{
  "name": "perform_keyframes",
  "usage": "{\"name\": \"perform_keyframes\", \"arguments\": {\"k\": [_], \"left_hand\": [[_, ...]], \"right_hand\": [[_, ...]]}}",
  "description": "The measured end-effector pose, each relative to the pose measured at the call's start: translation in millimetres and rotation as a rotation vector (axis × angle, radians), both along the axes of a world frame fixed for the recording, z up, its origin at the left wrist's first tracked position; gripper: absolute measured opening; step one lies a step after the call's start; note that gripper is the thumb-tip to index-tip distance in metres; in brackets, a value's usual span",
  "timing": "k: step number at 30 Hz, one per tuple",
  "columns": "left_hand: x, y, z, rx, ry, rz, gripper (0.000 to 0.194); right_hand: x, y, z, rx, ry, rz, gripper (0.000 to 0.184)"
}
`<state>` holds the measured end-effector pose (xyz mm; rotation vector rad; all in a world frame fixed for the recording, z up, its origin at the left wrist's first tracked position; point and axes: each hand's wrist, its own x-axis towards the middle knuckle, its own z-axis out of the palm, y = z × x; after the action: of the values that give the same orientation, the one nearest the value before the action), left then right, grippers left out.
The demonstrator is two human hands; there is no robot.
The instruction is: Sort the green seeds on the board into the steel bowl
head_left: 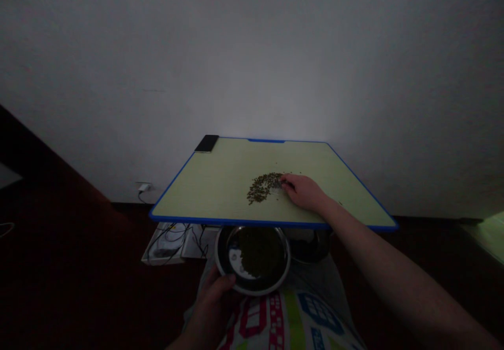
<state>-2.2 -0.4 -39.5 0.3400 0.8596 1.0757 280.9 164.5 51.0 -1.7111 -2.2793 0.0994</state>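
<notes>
A small pale green table point(220, 182) with a blue rim stands in front of me. A loose heap of small dark green grains point(262, 186) lies on its middle. My right hand point(303, 191) rests on the tabletop at the heap's right edge, fingers curled and touching the grains. Below the table's near edge, my left hand point(214, 295) grips the rim of a round steel bowl point(252, 258) that holds more of the green grains. The bowl sits just under the table edge, above my lap.
A dark phone point(207, 142) lies on the table's far left corner. A second steel bowl point(311, 245) is partly hidden under the table at right. Cables and a white box point(173, 240) lie on the floor at left. A white wall stands behind; a patterned cloth point(283, 318) covers my lap.
</notes>
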Motion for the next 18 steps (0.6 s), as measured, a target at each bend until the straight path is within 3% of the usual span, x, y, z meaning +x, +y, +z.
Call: {"name": "perform_keyframes", "arguments": {"k": [10,15,18], "left_hand": [[-2,-2,1.0,-0.010,0.014,-0.005,0.069],[-1,-2,1.7,-0.007,0.015,-0.001,0.056],[-1,-2,2.9,-0.010,0.022,0.004,0.063]], "right_hand": [[-14,-1,2.2,-0.037,-0.020,0.008,0.027],[-20,-4,-0.3,-0.036,-0.006,0.042,0.026],[-23,-7,-0.5,-0.040,0.002,0.056,0.026]]}}
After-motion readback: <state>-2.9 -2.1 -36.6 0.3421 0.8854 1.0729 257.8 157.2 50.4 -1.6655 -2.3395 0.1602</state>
